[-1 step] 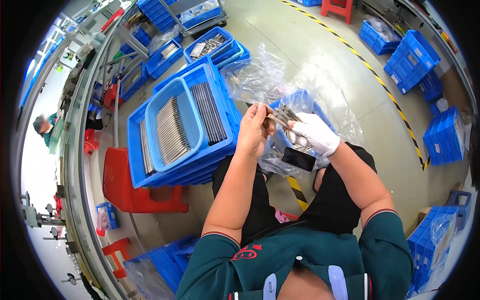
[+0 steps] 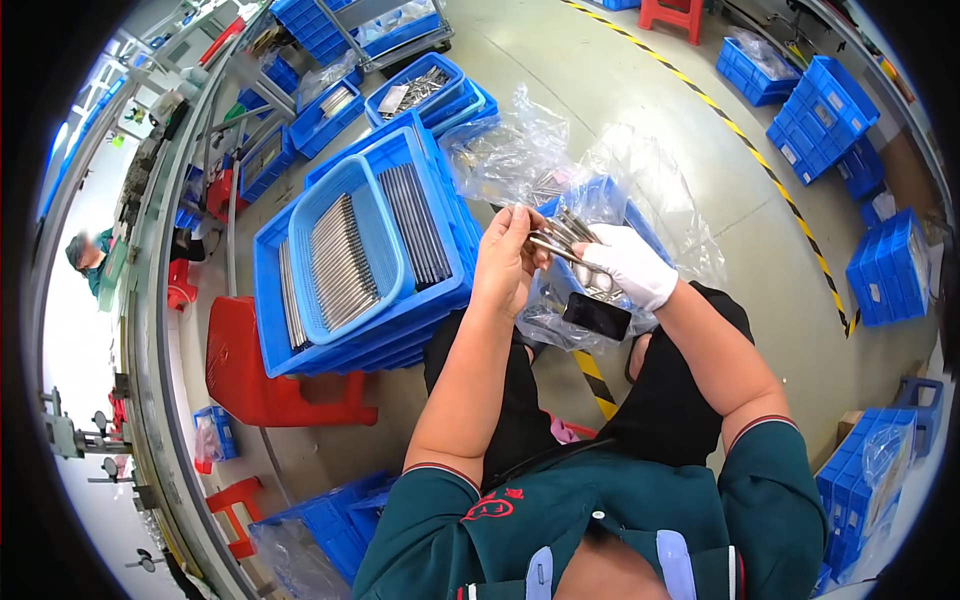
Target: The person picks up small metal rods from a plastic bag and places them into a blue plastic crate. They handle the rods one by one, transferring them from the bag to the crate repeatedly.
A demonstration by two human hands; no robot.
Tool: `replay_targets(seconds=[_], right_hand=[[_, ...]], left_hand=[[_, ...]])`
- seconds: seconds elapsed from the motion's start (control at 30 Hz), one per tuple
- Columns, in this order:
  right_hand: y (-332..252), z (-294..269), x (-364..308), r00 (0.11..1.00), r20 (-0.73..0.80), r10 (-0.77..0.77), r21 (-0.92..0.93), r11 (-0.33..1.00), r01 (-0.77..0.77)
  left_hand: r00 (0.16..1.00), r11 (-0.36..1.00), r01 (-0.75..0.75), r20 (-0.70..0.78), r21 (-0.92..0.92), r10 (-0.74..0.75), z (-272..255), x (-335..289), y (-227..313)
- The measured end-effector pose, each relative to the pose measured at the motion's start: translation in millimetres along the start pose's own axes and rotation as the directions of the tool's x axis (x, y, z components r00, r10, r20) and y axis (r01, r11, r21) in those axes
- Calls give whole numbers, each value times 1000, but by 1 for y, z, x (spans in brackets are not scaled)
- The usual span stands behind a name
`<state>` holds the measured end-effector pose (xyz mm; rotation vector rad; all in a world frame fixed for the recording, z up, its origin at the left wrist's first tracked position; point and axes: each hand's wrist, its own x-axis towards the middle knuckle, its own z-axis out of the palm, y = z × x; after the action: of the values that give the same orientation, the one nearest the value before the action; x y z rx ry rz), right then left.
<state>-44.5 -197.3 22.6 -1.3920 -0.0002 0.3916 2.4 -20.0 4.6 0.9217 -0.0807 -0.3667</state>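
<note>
In front of me my bare left hand [image 2: 508, 258] pinches the near ends of thin metal rods between thumb and fingers. My right hand [image 2: 632, 266], in a white glove, is closed around several of these metal rods [image 2: 562, 240]. Both hands are above a blue bin [image 2: 648, 238] lined with clear plastic, with more metal pieces [image 2: 603, 291] loose inside. A black phone [image 2: 597, 316] lies at the bin's near side, on the plastic.
Left of my hands, a light blue basket [image 2: 398, 262] of rods in rows rests on stacked blue crates [image 2: 438, 178]. A red stool [image 2: 232, 350] stands beside them. Clear plastic bags [image 2: 515, 140] spread beyond the bin. Further blue crates [image 2: 820, 110] line the right side.
The rods between my hands have shifted and fan out more, with their ends showing by the left fingers. Both hands stay in nearly the same place.
</note>
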Motion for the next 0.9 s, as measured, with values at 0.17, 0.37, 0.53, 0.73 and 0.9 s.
replay_targets(seconds=[0.17,0.37,0.53,0.73,0.9], right_hand=[[14,-5,5,999,-40,33,91,995,-29],[8,-7,3,988,-150,-39,-126,992,20],[1,-11,-3,962,-203,-180,-330,938,106],[2,-12,-3,959,-175,-223,-470,875,118],[-1,-9,-7,954,-167,-249,-468,872,146]], left_hand=[[996,996,49,-80,71,-44,1,0,-3],[999,990,45,-32,132,-41,-2,0,0],[993,992,117,12,53,-118,-5,-1,6],[988,986,142,48,82,-146,-5,-2,5],[990,986,130,35,106,-135,-3,-2,4]])
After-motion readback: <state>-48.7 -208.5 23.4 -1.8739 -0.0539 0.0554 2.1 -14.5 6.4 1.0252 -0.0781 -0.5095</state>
